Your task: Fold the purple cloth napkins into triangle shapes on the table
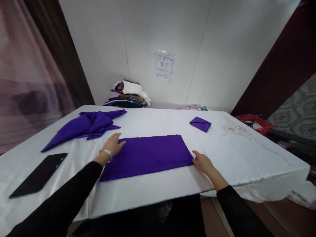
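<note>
A left hand (112,144) and a right hand (202,163) at opposite ends of a smooth purple rectangular cloth (148,154).
From where I stand, the cloth lies flat near the front edge of a table draped in shiny white fabric (168,121); the left hand is open, thumb and forefinger parted at the upper left corner, while the right hand's fingers meet the lower right corner, though I cannot tell whether they pinch it. A loosely heaped purple cloth (90,124) lies beyond the left hand, a flat black rectangular device (39,174) nearer the front, and a small folded purple packet (200,124) beyond the right.
</note>
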